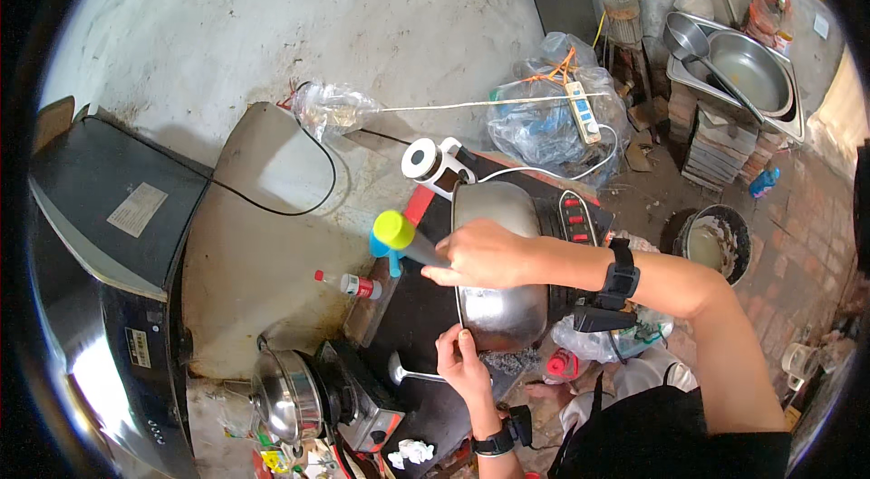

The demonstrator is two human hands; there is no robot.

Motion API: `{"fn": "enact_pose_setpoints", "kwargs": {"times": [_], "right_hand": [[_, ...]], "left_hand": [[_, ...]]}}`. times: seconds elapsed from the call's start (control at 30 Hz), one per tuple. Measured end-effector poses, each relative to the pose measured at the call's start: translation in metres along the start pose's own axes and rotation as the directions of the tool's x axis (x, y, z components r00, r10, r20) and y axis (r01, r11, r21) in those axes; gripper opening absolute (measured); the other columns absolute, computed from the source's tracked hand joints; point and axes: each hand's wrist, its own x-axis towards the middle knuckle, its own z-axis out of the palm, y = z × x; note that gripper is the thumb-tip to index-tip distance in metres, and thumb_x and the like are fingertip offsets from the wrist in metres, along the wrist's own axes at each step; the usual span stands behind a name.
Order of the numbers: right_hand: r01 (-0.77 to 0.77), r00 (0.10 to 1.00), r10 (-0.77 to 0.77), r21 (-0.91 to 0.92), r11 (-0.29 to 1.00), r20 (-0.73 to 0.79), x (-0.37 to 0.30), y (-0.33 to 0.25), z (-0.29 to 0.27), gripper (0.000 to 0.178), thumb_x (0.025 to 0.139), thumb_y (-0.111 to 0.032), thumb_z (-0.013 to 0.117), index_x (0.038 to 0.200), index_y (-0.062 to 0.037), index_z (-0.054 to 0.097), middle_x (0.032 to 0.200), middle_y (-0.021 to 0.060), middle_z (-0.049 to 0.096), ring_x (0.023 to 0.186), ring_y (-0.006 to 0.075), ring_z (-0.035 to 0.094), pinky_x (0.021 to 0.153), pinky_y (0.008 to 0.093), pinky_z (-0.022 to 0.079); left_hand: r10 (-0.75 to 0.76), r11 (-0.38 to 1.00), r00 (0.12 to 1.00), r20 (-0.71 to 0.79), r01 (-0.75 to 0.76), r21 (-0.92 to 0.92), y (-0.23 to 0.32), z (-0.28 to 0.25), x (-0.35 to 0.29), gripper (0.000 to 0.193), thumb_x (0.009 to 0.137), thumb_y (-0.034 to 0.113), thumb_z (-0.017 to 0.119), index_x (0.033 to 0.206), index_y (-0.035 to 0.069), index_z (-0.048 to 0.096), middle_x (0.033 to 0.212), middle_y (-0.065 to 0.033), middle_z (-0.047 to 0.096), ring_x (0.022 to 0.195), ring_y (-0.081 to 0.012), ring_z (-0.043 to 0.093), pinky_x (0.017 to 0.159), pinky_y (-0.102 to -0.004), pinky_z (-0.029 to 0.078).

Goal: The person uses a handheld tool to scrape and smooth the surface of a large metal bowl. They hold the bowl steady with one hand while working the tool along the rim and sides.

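Nearest, my right forearm point(580, 266) crosses and partly hides a steel basin point(503, 320), tilted over the dark tabletop point(408, 320). My right hand point(485, 254) is closed round a grey implement with a yellow-green end point(410, 241); my left hand point(460, 363) clamps the basin's rim between thumb and fingers. Beyond: pale stained wall point(272, 26). Around: black hood point(100, 207) far left, lidded steel pot point(288, 393), ladle point(396, 368), small red-capped bottle point(349, 283).

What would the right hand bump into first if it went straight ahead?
Past the lime-topped item it holds, the right hand would probably meet the blue object; depth is unclear.
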Motion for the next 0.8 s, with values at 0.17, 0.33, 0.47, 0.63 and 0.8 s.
{"fn": "enact_pose_setpoints", "kwargs": {"times": [0.17,0.33,0.47,0.63,0.8], "right_hand": [[0.077,0.955,-0.072,-0.006,0.997,0.289,0.002,-0.006,-0.005,0.053,0.097,-0.047,0.052,0.079,0.0010,0.068,0.068,0.0221,0.063,0.063,0.0404,0.064,0.059,0.0473,0.053],[-0.151,0.979,0.159,0.071,0.986,-0.128,-0.002,0.006,-0.016,0.049,0.096,-0.045,0.058,0.068,-0.0044,0.063,0.054,0.0166,0.054,0.051,0.0367,0.057,0.052,0.0456,0.044],[-0.037,0.994,0.052,0.158,0.987,-0.096,-0.028,-0.006,0.015,0.053,0.095,-0.050,0.057,0.069,-0.0048,0.067,0.059,0.0193,0.059,0.049,0.0394,0.056,0.049,0.0499,0.043],[0.168,0.969,-0.221,-0.353,0.920,-0.114,-0.028,0.007,0.018,0.020,0.095,-0.024,0.060,0.106,-0.0113,0.070,0.056,0.0126,0.053,0.051,0.0316,0.060,0.043,0.0440,0.041],[0.044,0.985,-0.017,0.153,0.987,-0.173,-0.035,0.002,0.022,0.034,0.095,-0.036,0.061,0.079,-0.0058,0.064,0.063,0.0190,0.059,0.058,0.0403,0.059,0.053,0.0507,0.042]], "left_hand": [[-0.096,0.995,0.995,0.011,0.096,-0.032,0.003,0.002,0.004,0.014,0.095,0.006,0.063,0.104,-0.002,0.067,0.093,-0.0050,0.062,0.084,-0.0142,0.053,0.078,-0.0276,0.044],[-0.063,0.995,0.998,-0.004,0.062,-0.075,0.006,0.006,0.009,0.014,0.094,0.008,0.065,0.105,0.000,0.069,0.088,-0.0027,0.061,0.081,-0.0127,0.052,0.075,-0.0267,0.044],[-0.019,0.999,1.000,0.011,0.019,-0.030,0.004,0.007,0.012,0.018,0.098,0.010,0.062,0.107,-0.005,0.067,0.097,-0.0015,0.066,0.087,-0.0097,0.057,0.080,-0.0251,0.047],[-0.042,0.998,0.999,-0.004,0.042,-0.042,0.000,0.008,0.014,0.013,0.094,0.005,0.065,0.104,0.000,0.070,0.087,-0.0034,0.062,0.077,-0.0124,0.052,0.073,-0.0265,0.046],[-0.033,0.997,0.999,0.018,0.034,-0.063,0.001,0.008,0.019,0.013,0.093,0.004,0.065,0.104,0.000,0.071,0.089,-0.0055,0.067,0.081,-0.0152,0.057,0.077,-0.0290,0.048]]}}
